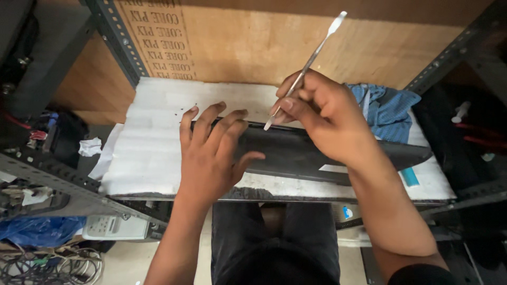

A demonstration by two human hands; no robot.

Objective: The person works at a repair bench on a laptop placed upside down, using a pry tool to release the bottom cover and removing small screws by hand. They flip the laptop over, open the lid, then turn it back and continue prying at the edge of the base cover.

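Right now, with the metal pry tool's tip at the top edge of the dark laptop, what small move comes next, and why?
Probably slide the metal pry tool a little along the laptop edge. The right hand holds it like a pen, its flat tip at the top edge, while the left hand presses flat on the casing, steadying it. Whether the tip is already in the seam, I cannot tell.

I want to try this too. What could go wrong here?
The metal tool in the right hand has its tip at the edge of the black device. It might slip and poke the left hand beside it, or scratch the device. The device also juts past the white mat, so it could tip.
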